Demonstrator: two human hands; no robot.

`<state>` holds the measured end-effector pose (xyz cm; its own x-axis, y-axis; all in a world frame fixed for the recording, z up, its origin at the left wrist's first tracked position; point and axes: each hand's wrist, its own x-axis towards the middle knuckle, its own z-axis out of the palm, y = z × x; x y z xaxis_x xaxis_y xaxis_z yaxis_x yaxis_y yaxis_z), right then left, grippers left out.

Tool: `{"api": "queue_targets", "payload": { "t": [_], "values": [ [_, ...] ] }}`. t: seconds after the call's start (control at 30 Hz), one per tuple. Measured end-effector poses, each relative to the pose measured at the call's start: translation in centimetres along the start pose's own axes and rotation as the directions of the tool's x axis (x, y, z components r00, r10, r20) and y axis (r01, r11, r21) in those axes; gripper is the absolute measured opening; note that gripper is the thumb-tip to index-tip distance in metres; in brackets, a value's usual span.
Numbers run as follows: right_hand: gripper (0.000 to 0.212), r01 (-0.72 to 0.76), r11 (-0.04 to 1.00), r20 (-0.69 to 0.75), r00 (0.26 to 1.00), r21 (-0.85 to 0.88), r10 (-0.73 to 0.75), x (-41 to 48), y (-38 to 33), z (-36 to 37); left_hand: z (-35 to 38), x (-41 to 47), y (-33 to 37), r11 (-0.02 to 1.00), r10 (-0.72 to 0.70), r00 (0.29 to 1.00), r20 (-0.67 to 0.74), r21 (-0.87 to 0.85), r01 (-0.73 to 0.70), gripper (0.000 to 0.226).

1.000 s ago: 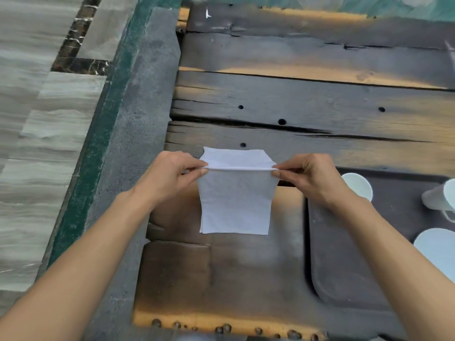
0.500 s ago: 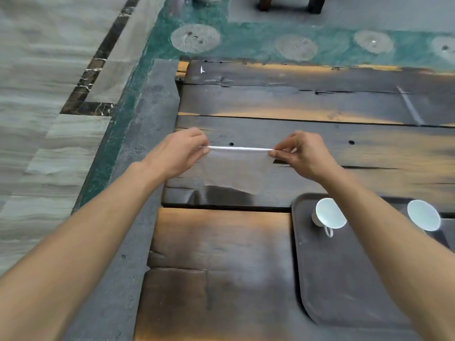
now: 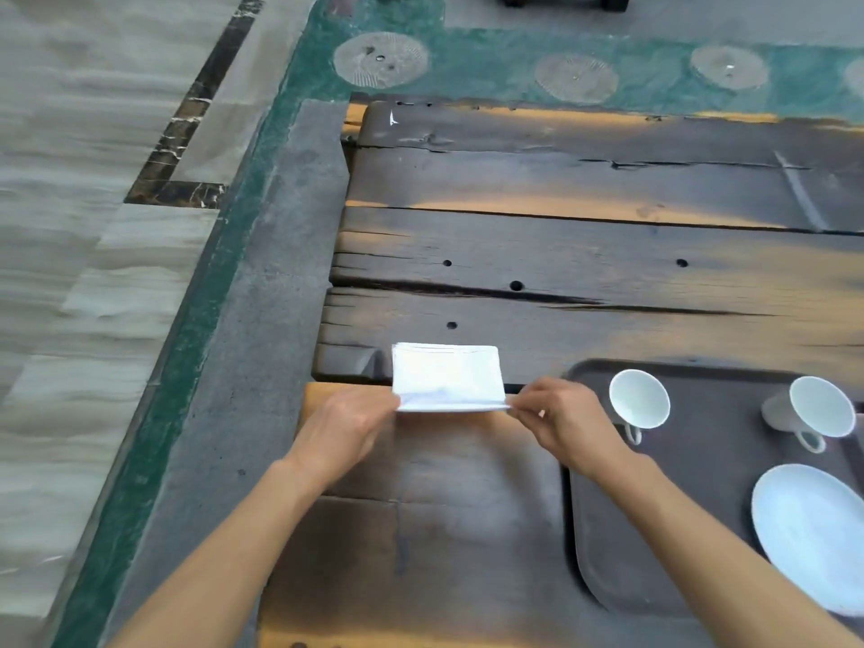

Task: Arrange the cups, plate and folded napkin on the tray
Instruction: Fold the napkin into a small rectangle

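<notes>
A white napkin (image 3: pixel 446 376) lies folded into a small rectangle on the dark wooden table, just left of the tray. My left hand (image 3: pixel 348 425) pinches its near left corner and my right hand (image 3: pixel 563 420) pinches its near right corner. The dark tray (image 3: pixel 692 521) sits at the right. On it stand two white cups, one (image 3: pixel 639 398) near its far left corner and another (image 3: pixel 816 406) further right, both tilted with handles toward me. A white plate (image 3: pixel 816 530) rests on the tray's near right part, cut off by the frame edge.
The table (image 3: pixel 584 254) is made of rough dark planks with holes and cracks. A grey stone border (image 3: pixel 262 348) runs along its left side, with green and tiled floor beyond.
The napkin was held up by a folded edge between both hands; now it lies flat on the table, folded smaller, with both hands at its near corners. The view tilted down again.
</notes>
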<state>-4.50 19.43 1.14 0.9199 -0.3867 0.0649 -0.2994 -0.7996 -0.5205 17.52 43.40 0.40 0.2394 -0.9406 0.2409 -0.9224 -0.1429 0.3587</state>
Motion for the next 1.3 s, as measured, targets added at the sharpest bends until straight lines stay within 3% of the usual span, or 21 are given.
{"api": "queue_targets", "payload": {
  "t": [0.13, 0.37, 0.43, 0.53, 0.6, 0.7, 0.77, 1.03, 1.3],
  "values": [
    [0.008, -0.02, 1.0, 0.086, 0.996, 0.012, 0.019, -3.8, 0.2, 3.7, 3.2, -4.6, 0.9, 0.998, -0.055, 0.998, 0.043, -0.028, 0.056, 0.018],
    [0.005, -0.119, 0.993, 0.166, 0.979, -0.02, 0.121, -7.4, 0.2, 8.5, 7.6, -8.7, 1.9, 0.974, -0.222, 0.969, 0.112, -0.028, 0.226, 0.034],
    [0.01, -0.17, 0.985, 0.218, 0.961, -0.008, 0.168, -8.2, 0.3, 9.4, 8.3, -9.6, 2.1, 0.973, -0.227, 0.964, 0.138, -0.003, 0.23, 0.015],
    [0.026, -0.211, 0.977, 0.313, 0.927, -0.01, 0.204, -9.2, -0.1, 10.0, 9.0, -10.4, 2.7, 0.957, -0.289, 0.941, 0.175, 0.04, 0.286, 0.029],
    [0.029, -0.203, 0.979, 0.265, 0.944, -0.001, 0.196, -8.9, -0.8, 10.3, 9.5, -9.9, 3.0, 0.951, -0.31, 0.939, 0.147, 0.06, 0.304, 0.028],
    [0.02, -0.151, 0.988, 0.052, 0.987, -0.02, 0.152, -6.0, -1.9, 11.5, 10.9, -7.2, 3.4, 0.951, -0.302, 0.947, 0.111, 0.101, 0.291, 0.038],
    [0.03, -0.138, 0.989, -0.026, 0.99, -0.062, 0.136, -3.3, -2.6, 13.1, 12.0, -4.4, 3.6, 0.949, -0.289, 0.947, 0.144, 0.171, 0.263, 0.049],
    [0.068, -0.222, 0.915, 0.081, 0.962, -0.336, 0.262, 3.6, 1.7, 17.3, 16.4, 1.8, -0.4, 0.924, -0.331, 0.899, 0.287, 0.29, 0.248, 0.063],
    [0.067, -0.197, 0.903, 0.018, 0.975, -0.383, 0.22, 3.3, 3.0, 18.2, 16.9, 1.8, -0.5, 0.9, -0.379, 0.888, 0.262, 0.326, 0.289, 0.066]
  ]
}}
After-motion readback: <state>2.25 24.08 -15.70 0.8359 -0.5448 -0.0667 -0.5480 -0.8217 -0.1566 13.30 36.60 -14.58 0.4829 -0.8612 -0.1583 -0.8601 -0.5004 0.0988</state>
